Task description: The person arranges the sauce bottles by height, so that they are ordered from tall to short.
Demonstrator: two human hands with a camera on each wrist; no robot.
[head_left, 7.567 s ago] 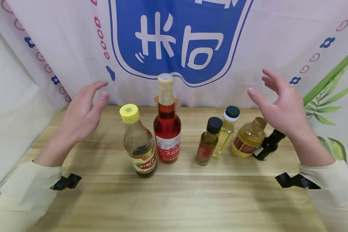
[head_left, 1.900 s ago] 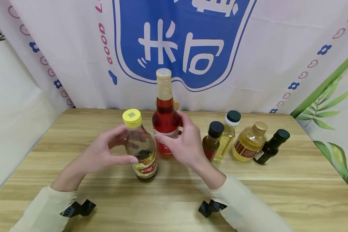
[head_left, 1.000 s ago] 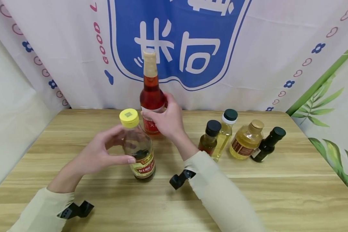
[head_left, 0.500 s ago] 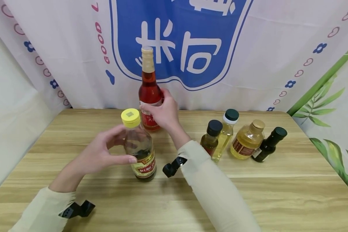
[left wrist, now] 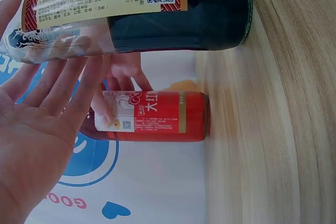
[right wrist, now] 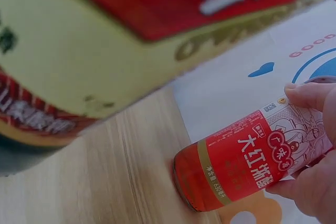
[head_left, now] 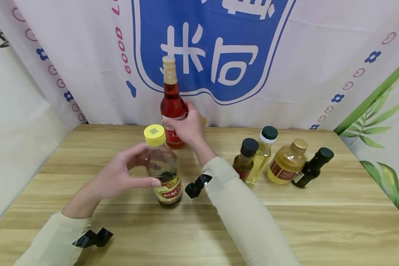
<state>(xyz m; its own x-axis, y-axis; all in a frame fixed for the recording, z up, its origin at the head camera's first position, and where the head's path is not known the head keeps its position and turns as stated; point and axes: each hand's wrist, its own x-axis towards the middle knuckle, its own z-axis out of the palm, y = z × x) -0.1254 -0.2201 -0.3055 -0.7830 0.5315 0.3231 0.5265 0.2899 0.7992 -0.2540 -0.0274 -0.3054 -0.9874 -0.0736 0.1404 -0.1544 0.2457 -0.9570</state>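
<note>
A yellow-capped glass bottle of dark sauce stands upright near the middle of the table. My left hand curves round its left side, thumb at the label's edge in front and fingers behind the glass, as the left wrist view also shows. Farther back, by the cloth backdrop, is a tall red vinegar bottle with a cream neck wrap. My right hand grips it at the label from the right. In the right wrist view the sauce bottle's label fills the upper left, ahead of the red bottle.
Right of my right forearm stand a dark-capped small bottle, a green-capped oil bottle, a squat golden oil bottle and a dark green bottle. The printed cloth hangs along the table's back edge.
Both hands were raised apart from the bottles at first. Then my left hand closed round the sauce bottle, and my right hand took the red vinegar bottle backward and left. Lately little has moved.
</note>
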